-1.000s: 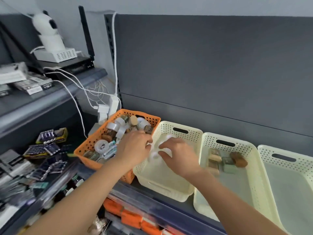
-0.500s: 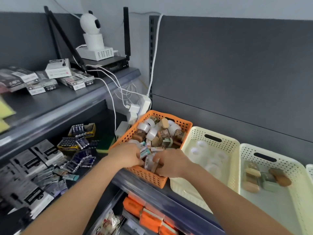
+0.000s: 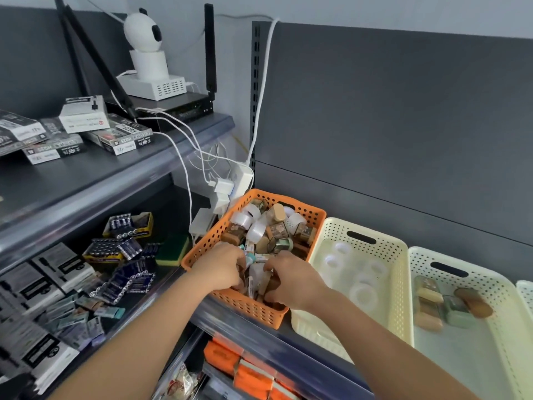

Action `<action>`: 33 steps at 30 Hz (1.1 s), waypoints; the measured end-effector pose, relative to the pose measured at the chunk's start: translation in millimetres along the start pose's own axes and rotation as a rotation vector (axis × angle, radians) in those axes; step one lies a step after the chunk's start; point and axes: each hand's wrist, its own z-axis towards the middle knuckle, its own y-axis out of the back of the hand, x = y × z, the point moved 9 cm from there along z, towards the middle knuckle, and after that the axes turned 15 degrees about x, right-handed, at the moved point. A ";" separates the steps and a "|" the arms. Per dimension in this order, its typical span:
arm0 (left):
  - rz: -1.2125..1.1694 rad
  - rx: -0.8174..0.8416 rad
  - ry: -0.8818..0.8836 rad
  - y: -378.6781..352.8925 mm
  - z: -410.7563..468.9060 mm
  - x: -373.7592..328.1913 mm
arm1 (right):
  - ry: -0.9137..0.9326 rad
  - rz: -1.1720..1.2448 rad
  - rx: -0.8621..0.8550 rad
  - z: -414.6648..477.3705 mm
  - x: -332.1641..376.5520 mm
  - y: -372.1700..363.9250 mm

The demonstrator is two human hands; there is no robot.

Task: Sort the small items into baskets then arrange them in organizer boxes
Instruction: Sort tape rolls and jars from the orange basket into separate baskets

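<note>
Both hands were down in the near end of one orange perforated plastic basket heaped with small items, too many and too jumbled to count. The left hand and the right hand had fingers curled into the heap; whether either grip pinched anything could not be told. Just right of the right grip stood three cream perforated plastic baskets: the first cream basket held about five clear tape rolls, the second cream basket about five small brown and green packets, the third showed only as a sliver. A second earlier both hands had been over the first cream basket; half a second earlier they were already in the orange one.
</note>
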 end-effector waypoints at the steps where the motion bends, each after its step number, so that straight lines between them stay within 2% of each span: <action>1: -0.097 -0.002 -0.036 3.0 -2.3 2.7 | 0.020 0.050 -0.035 -1.4 -1.5 1.4; 5: -0.390 -0.079 -0.174 22.5 -12.6 2.9 | 0.041 0.290 -0.263 -15.3 -14.4 22.4; 9: -0.547 -0.077 -0.302 30.2 -14.7 -20.2 | -0.024 0.482 -0.415 -36.0 -36.8 35.0; 15: -0.492 -0.091 -0.505 24.1 -6.7 -102.5 | -0.211 0.615 -0.658 -98.2 -90.0 39.0; 20: -0.348 -0.016 -0.669 -13.1 -5.5 -197.3 | -0.443 0.504 -0.820 -174.2 -144.8 39.1; 24: -0.192 0.011 -0.730 -53.3 -8.0 -266.8 | -0.623 0.438 -0.752 -222.4 -190.1 22.4; 28: 0.201 -0.087 -0.759 -92.7 -13.7 -321.4 | -0.767 0.332 -0.509 -246.9 -228.0 -2.0; 31: 0.375 -0.138 -0.682 -114.8 -6.7 -338.3 | -0.788 0.281 -0.316 -249.1 -247.1 -21.7; 33: 0.446 -0.129 -0.623 -124.1 -0.5 -342.8 | -0.792 0.279 -0.258 -248.2 -256.6 -30.0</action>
